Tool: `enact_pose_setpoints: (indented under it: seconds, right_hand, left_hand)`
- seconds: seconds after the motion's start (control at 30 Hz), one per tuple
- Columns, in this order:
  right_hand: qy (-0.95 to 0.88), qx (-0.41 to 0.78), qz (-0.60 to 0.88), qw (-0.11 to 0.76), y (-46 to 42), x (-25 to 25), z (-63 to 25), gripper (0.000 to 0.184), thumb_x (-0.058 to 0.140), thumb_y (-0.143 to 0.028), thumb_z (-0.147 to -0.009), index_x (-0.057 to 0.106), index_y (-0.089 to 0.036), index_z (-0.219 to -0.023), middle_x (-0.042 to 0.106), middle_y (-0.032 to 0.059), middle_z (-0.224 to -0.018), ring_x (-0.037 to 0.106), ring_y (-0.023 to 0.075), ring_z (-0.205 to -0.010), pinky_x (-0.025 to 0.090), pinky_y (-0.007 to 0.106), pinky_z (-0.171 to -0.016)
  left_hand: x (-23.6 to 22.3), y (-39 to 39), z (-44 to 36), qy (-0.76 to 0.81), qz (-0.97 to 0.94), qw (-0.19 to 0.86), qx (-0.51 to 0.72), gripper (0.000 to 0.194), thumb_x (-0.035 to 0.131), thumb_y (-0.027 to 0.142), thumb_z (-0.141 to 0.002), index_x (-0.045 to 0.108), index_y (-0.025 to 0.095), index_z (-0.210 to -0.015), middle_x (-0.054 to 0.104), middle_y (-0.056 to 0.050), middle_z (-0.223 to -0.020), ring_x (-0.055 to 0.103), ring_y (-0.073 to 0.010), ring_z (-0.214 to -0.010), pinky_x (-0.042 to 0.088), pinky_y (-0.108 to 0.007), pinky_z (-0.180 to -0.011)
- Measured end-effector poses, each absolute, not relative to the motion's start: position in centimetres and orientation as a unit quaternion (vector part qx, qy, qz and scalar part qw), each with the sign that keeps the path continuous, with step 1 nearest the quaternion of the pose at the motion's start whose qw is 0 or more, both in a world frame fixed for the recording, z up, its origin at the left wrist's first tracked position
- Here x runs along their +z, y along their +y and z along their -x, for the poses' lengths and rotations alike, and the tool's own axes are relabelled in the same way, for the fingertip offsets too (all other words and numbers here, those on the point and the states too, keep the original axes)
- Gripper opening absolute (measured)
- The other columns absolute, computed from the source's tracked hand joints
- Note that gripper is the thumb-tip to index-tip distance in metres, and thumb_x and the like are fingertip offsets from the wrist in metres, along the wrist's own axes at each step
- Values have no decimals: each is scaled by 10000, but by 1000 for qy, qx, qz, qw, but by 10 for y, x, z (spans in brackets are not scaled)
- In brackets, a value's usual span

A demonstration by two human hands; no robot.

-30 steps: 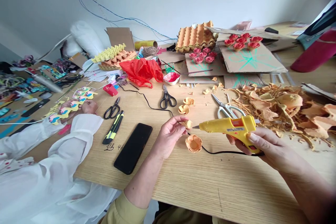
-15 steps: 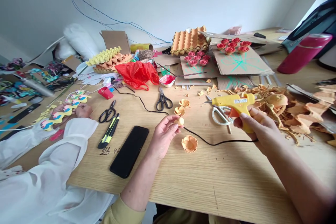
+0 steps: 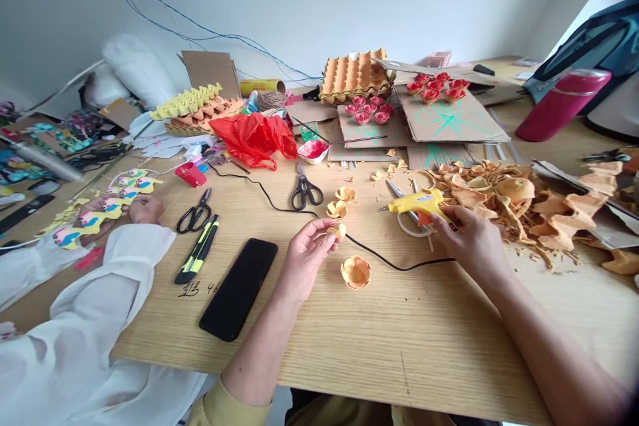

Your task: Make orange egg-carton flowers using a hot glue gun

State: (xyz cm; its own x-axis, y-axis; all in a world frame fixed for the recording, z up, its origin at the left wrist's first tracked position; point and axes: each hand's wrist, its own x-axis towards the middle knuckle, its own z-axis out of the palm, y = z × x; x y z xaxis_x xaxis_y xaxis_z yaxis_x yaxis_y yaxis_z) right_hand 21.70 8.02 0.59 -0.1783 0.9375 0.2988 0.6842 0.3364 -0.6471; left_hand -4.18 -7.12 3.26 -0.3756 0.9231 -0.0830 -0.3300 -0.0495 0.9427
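Observation:
Between the thumb and fingers of my left hand (image 3: pixel 305 256) is a small orange egg-carton flower piece (image 3: pixel 337 231), pinched above the table. My right hand (image 3: pixel 472 236) is wrapped round the handle of a yellow glue gun (image 3: pixel 417 202), whose nozzle points left. Under the gun lie white-handled scissors (image 3: pixel 410 225), partly covered by it. A larger orange carton flower (image 3: pixel 356 272) sits just below my left hand. Two more flower cups, one (image 3: pixel 346 195) behind the other (image 3: pixel 337 210), stand beyond my fingertips. The gun's black cord (image 3: pixel 399 269) curves across the table.
Torn carton scraps (image 3: pixel 514 200) heap at the right. A phone (image 3: pixel 238 289), a utility knife (image 3: pixel 197 249) and two pairs of black scissors (image 3: pixel 305 190) lie left. Red flowers (image 3: pixel 434 88) rest on cardboard behind. Another person's hand (image 3: pixel 144 208) holds painted carton strips at far left.
My right hand has drawn the glue gun away from the flower piece and lowered it over the white-handled scissors. My left hand keeps its pinch. The view has shifted right.

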Motion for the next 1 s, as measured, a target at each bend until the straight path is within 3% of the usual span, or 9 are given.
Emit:
enact_pose_setpoints:
  seconds: [0.17,0.33,0.47,0.6,0.7,0.83,1.0]
  right_hand:
    - [-765,142,533,332,84,-4,-213,445,566,-590,-909,725,-176,-948,724,129,-948,650,256,-758,472,371,-693]
    - [-783,96,526,318,87,-10,-215,406,556,-536,-933,734,-178,-999,693,133,-975,635,275,-813,474,379,-686]
    - [-786,49,502,357,72,6,-213,342,591,-488,-945,699,-198,-1090,655,117,-972,617,269,-824,468,386,-707]
    - [-833,118,354,408,37,27,-192,129,578,-316,-994,642,-235,-1071,685,63,-921,623,226,-802,472,388,-776]
    - [-876,131,250,391,13,35,-174,170,613,-253,-987,617,-242,-1156,728,59,-1006,641,234,-867,456,420,-842]
    - [-906,130,202,348,1,39,-165,264,601,-196,-994,592,-240,-1254,736,68,-1089,648,255,-952,416,432,-866]
    - [-907,153,178,350,0,41,-168,231,617,-170,-989,604,-226,-1213,741,61,-1089,639,236,-947,392,401,-829]
  left_hand:
    - [30,-71,38,547,-359,401,641,251,792,284,-828,726,187,-1050,735,-59,-1077,687,-156,-884,519,-273,-816]
    - [30,-74,35,575,-455,312,604,178,723,223,-881,743,205,-1057,697,-64,-1063,663,-171,-923,533,-282,-848]
    - [31,-77,30,585,-517,226,583,202,696,163,-885,753,218,-1071,682,-73,-1074,658,-170,-876,531,-264,-773]
    - [30,-79,22,590,-580,120,550,249,699,96,-856,705,216,-1075,699,-46,-981,625,-154,-783,522,-284,-777]
    - [30,-81,18,583,-640,54,498,245,658,51,-859,668,205,-1050,687,-47,-977,613,-167,-830,524,-305,-811]
    - [32,-82,15,561,-664,48,492,229,664,80,-893,645,208,-1082,681,-53,-996,618,-168,-859,533,-300,-815]
    - [30,-84,16,551,-654,81,512,157,733,179,-901,620,202,-1008,674,-33,-932,611,-147,-802,536,-289,-807]
